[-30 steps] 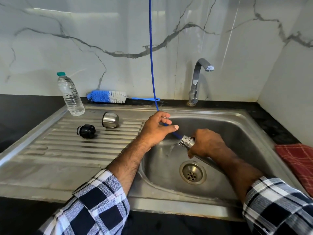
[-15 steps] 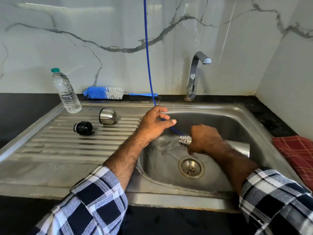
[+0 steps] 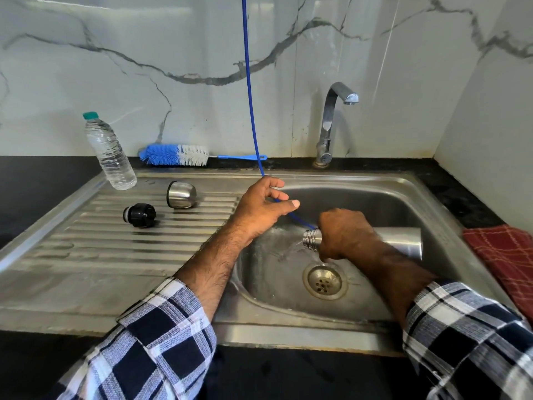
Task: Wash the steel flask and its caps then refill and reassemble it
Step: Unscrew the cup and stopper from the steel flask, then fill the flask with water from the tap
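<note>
Two hands at work over sink (image 3: 403, 186): right hand (image 3: 343, 235) gripping steel flask (image 3: 403, 241) near neck, tipped sideways, likely to drain rinse water. Left hand (image 3: 261, 206) loosely curled around blue hose (image 3: 250, 111), steering it aside. Both caps (image 3: 181, 194) parked on drainboard (image 3: 86, 241), presumably for later.

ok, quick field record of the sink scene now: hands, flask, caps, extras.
left hand: holds blue hose
right hand: grips steel flask tipped sideways over sink, water spilling from its mouth
steel cap: on drainboard
black inner cap: on drainboard
extras: bottle brush, plastic water bottle, tap, red cloth
</note>
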The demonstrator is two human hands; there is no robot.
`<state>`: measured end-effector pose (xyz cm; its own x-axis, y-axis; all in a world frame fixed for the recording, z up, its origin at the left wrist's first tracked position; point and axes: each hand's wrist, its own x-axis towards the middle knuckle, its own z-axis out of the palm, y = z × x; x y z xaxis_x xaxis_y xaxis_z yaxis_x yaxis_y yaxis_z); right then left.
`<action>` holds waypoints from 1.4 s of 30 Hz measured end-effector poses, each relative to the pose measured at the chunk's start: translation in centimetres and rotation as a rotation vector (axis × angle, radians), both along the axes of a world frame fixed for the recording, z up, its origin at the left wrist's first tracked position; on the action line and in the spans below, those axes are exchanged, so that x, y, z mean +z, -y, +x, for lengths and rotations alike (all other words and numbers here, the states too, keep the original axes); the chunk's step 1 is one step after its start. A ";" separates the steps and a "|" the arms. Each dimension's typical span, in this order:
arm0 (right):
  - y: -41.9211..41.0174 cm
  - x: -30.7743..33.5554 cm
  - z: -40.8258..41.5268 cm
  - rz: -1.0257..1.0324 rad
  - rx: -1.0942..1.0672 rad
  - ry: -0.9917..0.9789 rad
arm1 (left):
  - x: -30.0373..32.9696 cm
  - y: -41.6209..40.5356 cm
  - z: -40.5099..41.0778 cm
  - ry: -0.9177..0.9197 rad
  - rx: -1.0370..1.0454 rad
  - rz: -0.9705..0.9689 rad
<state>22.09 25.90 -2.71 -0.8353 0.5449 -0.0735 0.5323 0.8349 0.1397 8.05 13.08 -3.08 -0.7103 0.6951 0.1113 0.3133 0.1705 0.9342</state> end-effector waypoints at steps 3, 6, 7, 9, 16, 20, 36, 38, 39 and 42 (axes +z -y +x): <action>0.2 0.2 0.2 0.034 0.024 0.011 | 0.0 -0.2 0.1 0.003 -0.013 -0.004; 0.4 0.1 0.3 0.069 0.053 0.015 | -0.1 -0.3 0.2 0.010 -0.018 -0.003; 0.4 0.1 0.3 0.078 0.058 0.017 | -0.2 -0.4 0.2 0.011 -0.022 -0.003; 0.4 0.0 0.3 0.091 0.076 0.018 | -0.3 -0.4 0.2 0.016 -0.023 -0.002; 0.3 -0.8 0.2 0.157 0.133 0.052 | -0.5 -0.4 0.2 0.028 -0.025 0.006; 0.3 -1.3 -0.2 0.238 0.155 0.055 | -0.5 -0.4 0.2 0.030 -0.030 0.008; -6.6 0.8 2.2 -0.779 -0.343 -0.823 | -1.0 -2.7 -0.4 0.153 0.056 0.117; -6.9 0.9 1.9 -0.850 -0.330 -0.911 | -0.5 -4.2 -1.1 0.162 0.094 0.114; -7.0 1.1 1.7 -0.846 -0.309 -0.942 | 0.0 -5.1 -1.7 0.148 0.110 0.111; -6.9 1.0 0.9 -0.777 -0.251 -0.986 | 1.6 -8.4 -3.7 0.075 0.131 0.113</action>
